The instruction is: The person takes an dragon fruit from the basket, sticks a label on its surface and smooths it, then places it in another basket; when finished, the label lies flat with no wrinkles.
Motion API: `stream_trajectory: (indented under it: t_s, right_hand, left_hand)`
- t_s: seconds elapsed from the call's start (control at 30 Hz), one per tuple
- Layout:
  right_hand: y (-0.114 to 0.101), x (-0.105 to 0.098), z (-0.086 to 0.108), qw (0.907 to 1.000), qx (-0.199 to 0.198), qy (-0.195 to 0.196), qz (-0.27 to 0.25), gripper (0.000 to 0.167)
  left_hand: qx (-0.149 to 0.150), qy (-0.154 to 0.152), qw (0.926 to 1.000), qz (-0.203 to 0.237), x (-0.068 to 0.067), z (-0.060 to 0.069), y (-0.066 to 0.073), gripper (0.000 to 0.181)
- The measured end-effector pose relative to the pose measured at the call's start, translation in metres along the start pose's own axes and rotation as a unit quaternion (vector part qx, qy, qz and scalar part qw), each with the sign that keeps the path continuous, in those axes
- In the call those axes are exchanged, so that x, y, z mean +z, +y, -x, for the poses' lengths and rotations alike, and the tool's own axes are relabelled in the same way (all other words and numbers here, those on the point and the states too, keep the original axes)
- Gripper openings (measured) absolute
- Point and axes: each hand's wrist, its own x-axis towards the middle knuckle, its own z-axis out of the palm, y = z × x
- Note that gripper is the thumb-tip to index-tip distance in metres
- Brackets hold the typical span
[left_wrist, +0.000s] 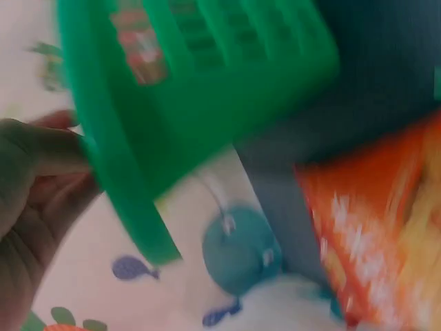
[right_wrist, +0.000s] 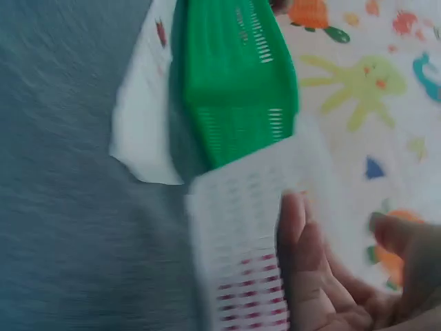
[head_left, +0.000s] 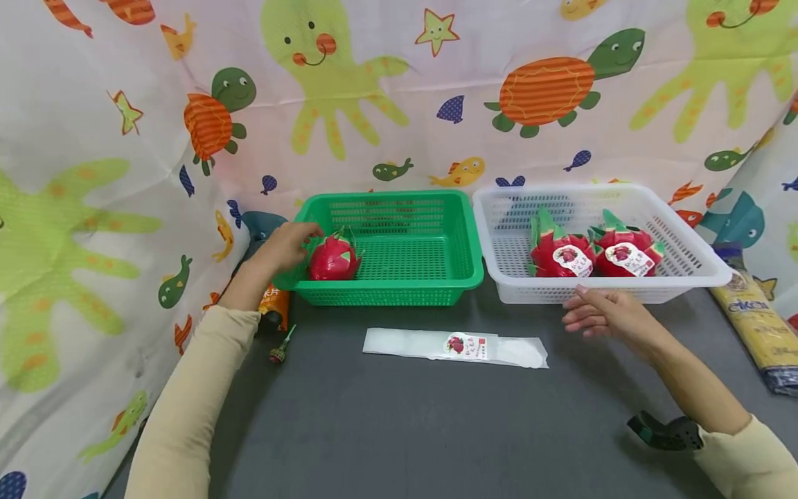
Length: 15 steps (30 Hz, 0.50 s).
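In the head view, my left hand point(head_left: 282, 247) is at the left rim of a green plastic basket point(head_left: 386, 283), fingers loosely bent over the edge. Just right of those fingertips, a red dragon fruit point(head_left: 332, 259) without a visible sticker lies inside the basket. The blurred left wrist view has the hand point(left_wrist: 34, 200) right by the rim; contact is hard to tell. My right hand point(head_left: 614, 317) hovers at the front wall of a white basket point(head_left: 682, 281), fingers relaxed and holding nothing. Inside that basket sit two dragon fruits point(head_left: 548, 267) bearing round white stickers.
A white strip of labels point(head_left: 405, 342) lies on the dark grey table point(head_left: 399, 430) before the baskets. At left are an orange packet point(head_left: 274, 302) and a small stemmed piece point(head_left: 278, 354). A yellow package point(head_left: 751, 312) lies far right. Behind hangs a patterned curtain point(head_left: 374, 41).
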Motion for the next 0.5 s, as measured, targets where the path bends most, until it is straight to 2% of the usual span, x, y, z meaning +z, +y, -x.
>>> stream_trajectory:
  t_s: [0.03,0.07,0.13,0.2,0.23,0.33,0.43,0.5]
  right_hand:
    - [0.005,-0.001,0.001,0.9974,0.017,-0.013,-0.068,0.032]
    - [0.010,-0.003,0.001,0.9906,0.021,-0.013,-0.135,0.031]
    - [0.017,-0.006,0.000,0.9683,0.012,0.003,-0.250,0.027]
    - [0.022,-0.007,-0.001,0.9483,-0.008,0.026,-0.316,0.024]
    - [0.023,-0.007,-0.001,0.9438,-0.014,0.038,-0.328,0.023]
    - [0.024,-0.007,-0.002,0.9482,-0.025,0.057,-0.311,0.021]
    - [0.024,-0.007,-0.001,0.9548,-0.038,0.068,-0.287,0.022]
    - [0.023,-0.008,-0.001,0.9548,-0.045,0.071,-0.285,0.022]
  left_hand:
    - [0.007,-0.033,0.9990,-0.031,-0.002,-0.007,-0.005,0.040]
    - [0.011,-0.061,0.9966,-0.054,-0.003,-0.013,-0.009,0.046]
    - [0.010,-0.106,0.9908,-0.084,-0.003,-0.023,-0.014,0.056]
    - [0.001,-0.133,0.9864,-0.096,0.000,-0.031,-0.016,0.067]
    - [-0.006,-0.140,0.9853,-0.098,0.001,-0.034,-0.016,0.073]
    - [-0.008,-0.144,0.9847,-0.098,0.008,-0.045,-0.014,0.088]
    - [0.028,-0.140,0.9859,-0.088,0.018,-0.056,-0.006,0.095]
    - [0.059,-0.140,0.9862,-0.067,0.026,-0.064,0.002,0.092]
